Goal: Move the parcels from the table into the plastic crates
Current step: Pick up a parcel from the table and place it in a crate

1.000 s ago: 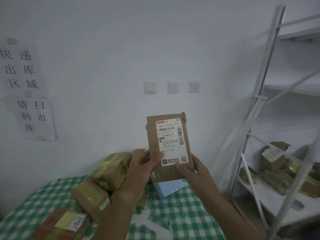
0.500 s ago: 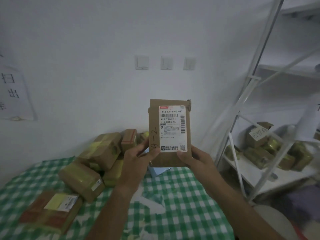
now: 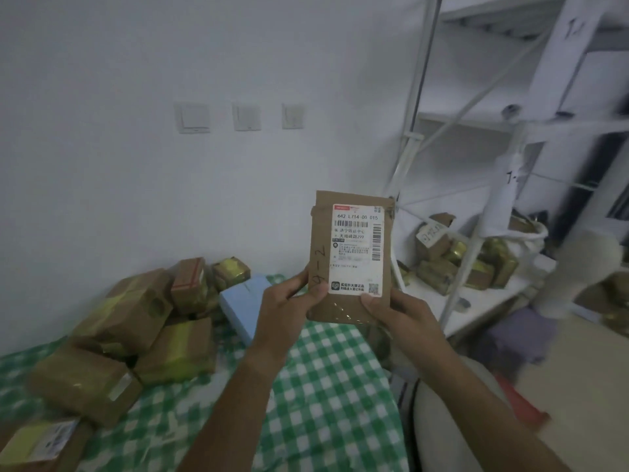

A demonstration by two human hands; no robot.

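Flat brown parcel (image 3: pixel 352 257) held upright above the bench (image 3: pixel 326 386), label facing the camera. Left hand (image 3: pixel 289 308) and right hand (image 3: pixel 401 311) pinching its lower corners, fingers (image 3: pixel 316 292) clamped on the card, thumbs in front. Left of the fingers, a heap of boxes (image 3: pixel 136 318) and a blue box (image 3: pixel 243 304). Right of them, a shelf (image 3: pixel 476 301) with more parcels.

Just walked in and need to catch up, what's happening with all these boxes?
A person holds a flat cardboard parcel upright in both hands, left hand and right hand gripping its lower edge, label facing them. More taped parcels sit piled on the checked table. No crate is in view.
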